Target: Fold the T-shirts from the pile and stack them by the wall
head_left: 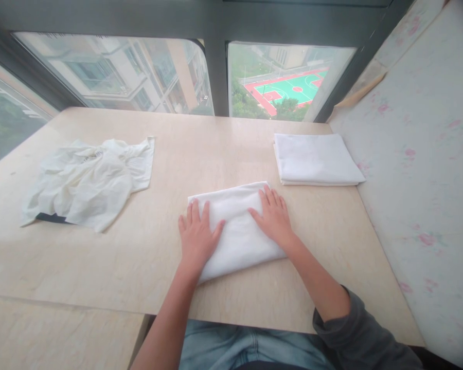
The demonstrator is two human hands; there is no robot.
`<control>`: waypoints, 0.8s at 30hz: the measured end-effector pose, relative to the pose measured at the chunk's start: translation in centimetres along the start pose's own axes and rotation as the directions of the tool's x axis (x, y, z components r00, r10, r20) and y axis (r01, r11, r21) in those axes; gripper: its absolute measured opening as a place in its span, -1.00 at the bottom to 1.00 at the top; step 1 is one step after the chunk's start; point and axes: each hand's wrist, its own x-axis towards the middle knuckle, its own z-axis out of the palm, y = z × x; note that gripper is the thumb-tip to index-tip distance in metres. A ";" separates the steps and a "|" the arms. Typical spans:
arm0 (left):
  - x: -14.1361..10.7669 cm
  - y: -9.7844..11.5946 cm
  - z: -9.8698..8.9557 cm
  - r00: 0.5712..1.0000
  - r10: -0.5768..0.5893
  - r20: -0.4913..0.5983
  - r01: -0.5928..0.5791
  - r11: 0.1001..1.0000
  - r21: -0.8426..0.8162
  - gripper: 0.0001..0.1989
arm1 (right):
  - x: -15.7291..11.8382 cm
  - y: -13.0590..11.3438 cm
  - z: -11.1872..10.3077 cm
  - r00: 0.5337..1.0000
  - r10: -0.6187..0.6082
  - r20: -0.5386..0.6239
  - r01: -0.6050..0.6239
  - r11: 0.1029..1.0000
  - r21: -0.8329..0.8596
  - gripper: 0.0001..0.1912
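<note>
A folded white cloth lies slightly slanted on the pale surface in front of me. My left hand rests on its left side, palm down with fingers spread. On its right side lies my right hand, also flat, its thumb apart from the fingers. Neither hand grips anything. A second folded white cloth sits farther back on the right, neatly squared and touching neither hand. At the left is a crumpled off-white cloth with a dark patch under its lower edge.
The pale marble-patterned surface runs up to windows with dark frames at the back. A flowered wall bounds the right side. Near the lower left, a seam crosses the surface.
</note>
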 end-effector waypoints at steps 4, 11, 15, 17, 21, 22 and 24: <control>0.9 0.6 -1.1 0.999 0.034 -0.031 -0.034 0.999 0.000 -0.30 | 0.9 -0.7 -1.2 0.994 -0.103 -0.029 0.104 0.994 0.022 -0.31; 3.4 -0.1 0.5 0.998 0.054 -0.017 -0.055 0.998 -0.018 -0.32 | 3.1 0.3 0.0 0.991 -0.133 0.028 0.132 0.990 0.055 -0.29; 3.8 -1.0 1.5 0.998 0.025 -0.063 -0.030 0.997 -0.071 -0.27 | 3.6 0.9 0.7 0.997 -0.076 0.002 0.076 0.994 0.084 -0.23; 3.8 -1.6 1.6 0.996 -0.003 -0.093 -0.010 0.991 -0.131 -0.27 | 3.5 1.3 0.6 0.999 -0.037 -0.029 0.040 0.990 0.132 -0.24; 1.8 -3.3 1.2 0.982 -0.089 -0.167 0.028 0.942 -0.334 -0.32 | 2.0 2.7 -0.2 0.993 0.098 -0.073 -0.065 0.930 0.361 -0.26; 0.7 -3.8 1.0 0.978 -0.108 -0.178 0.033 0.924 -0.380 -0.34 | 1.1 3.1 -0.6 0.988 0.144 -0.057 -0.105 0.893 0.438 -0.26; -2.0 -4.5 0.3 0.979 -0.143 -0.144 0.060 0.882 -0.467 -0.37 | -1.1 4.0 -1.5 0.974 0.224 0.017 -0.191 0.783 0.592 -0.27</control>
